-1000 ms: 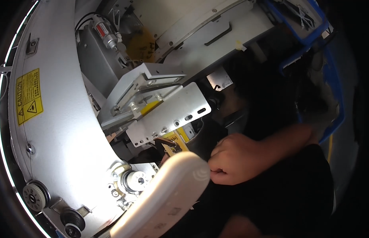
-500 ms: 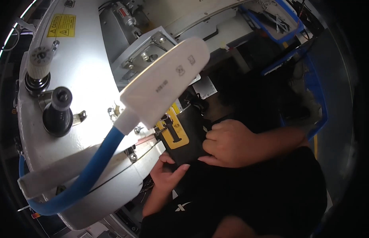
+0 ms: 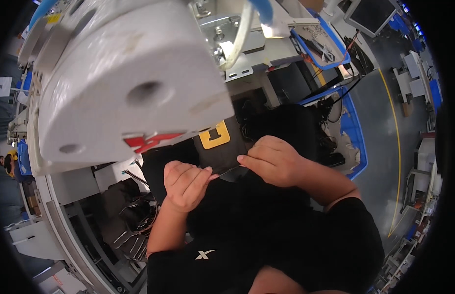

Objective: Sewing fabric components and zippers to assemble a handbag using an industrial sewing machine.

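Both hands are at the near edge of a dark, flat, fabric-like piece point(image 3: 220, 159) over my lap. My left hand point(image 3: 185, 185) is closed, thumb and fingers pinching its near-left corner. Across from it, my right hand point(image 3: 275, 160) pinches the near-right part of the edge between thumb and curled fingers. The edge between them looks thin and taut. On the piece, farther from me, lies a yellow plate point(image 3: 224, 133) with a dark slot-shaped opening. The white head of a sewing-type machine point(image 3: 134, 93) hides the plate's far-left side.
The machine head hangs large over the left of the work. Blue trays stand right: one with small metal parts point(image 3: 346, 55) at the back, a larger one point(image 3: 357, 142) with dark items beside my right arm. Cables point(image 3: 352, 87) drape over it. A yellow floor line point(image 3: 398, 147) runs farther right.
My view has shifted, so the machine head's end now fills the upper left and the lamp's white panel is gone. My left hand has gone from spread thumb and fingers to a pinch.
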{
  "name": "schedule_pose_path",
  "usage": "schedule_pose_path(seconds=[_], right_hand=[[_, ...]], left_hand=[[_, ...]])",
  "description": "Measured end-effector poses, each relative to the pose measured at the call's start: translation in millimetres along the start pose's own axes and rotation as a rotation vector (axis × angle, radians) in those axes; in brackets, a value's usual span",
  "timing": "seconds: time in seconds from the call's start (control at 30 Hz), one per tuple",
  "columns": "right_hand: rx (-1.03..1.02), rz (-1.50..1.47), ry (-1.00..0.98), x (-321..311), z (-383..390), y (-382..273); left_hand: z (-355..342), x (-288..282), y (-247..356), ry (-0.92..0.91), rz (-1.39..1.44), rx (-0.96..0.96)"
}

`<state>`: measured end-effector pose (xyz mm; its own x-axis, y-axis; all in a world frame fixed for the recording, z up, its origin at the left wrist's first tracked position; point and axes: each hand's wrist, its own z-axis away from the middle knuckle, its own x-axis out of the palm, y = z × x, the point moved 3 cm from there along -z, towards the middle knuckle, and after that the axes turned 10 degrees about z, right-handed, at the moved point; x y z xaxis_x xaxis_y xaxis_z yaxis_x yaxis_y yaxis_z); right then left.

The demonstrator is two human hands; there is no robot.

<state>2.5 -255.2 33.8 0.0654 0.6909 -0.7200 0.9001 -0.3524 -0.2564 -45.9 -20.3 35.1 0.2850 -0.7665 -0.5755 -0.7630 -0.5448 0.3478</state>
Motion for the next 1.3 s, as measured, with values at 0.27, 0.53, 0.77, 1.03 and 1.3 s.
schedule_pose_path(seconds=[0.27, 0.53, 0.77, 1.03, 1.3], right_hand=[[-0.023, 0.024, -0.086, -17.6, -20.4, -10.8], [-0.068, 0.338, 0.002, 14.0, -25.4, -22.4], [-0.074, 0.292, 0.028, 12.5, -26.2, -21.6], [-0.009, 0.214, 0.022, 2.9, -23.6, -13.4], [0.735, -0.306, -0.170, 21.7, -60.3, 67.8]], left_hand=[[1.2, 0.2, -3.7, 0.039, 0.057, 0.052], [2.4, -0.2, -7.0, 0.063, 0.076, 0.075], [3.5, 0.2, -7.6, 0.100, 0.098, 0.066], [6.7, 1.1, -10.2, 0.082, 0.102, 0.080], [-6.8, 8.5, -5.9, 0.012, 0.094, 0.000]])
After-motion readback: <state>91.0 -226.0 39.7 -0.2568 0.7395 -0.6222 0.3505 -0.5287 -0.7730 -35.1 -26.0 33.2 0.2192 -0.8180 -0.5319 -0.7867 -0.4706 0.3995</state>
